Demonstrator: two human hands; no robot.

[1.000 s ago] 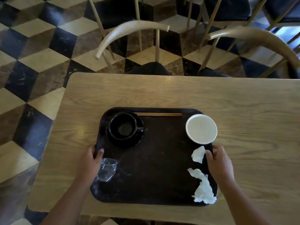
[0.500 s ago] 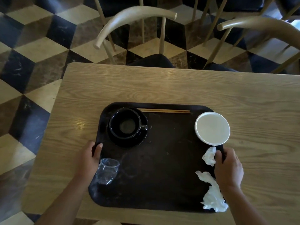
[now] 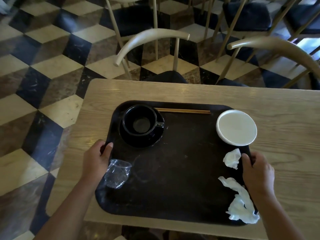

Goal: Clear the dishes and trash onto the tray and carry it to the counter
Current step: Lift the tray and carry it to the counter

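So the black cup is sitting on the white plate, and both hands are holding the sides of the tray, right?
Not quite. The black cup sits on a black saucer, not on the white plate, which lies bare at the tray's far right corner. The head view shows this. The rest is right: the left hand and the right hand each have a grip on a side of the tray.

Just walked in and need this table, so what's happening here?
A person is clearing it. The left hand and right hand each grip a side edge of a dark tray on the wooden table. On it sit a black cup on a saucer, chopsticks, a white dish, a crumpled plastic cup and wadded napkins.
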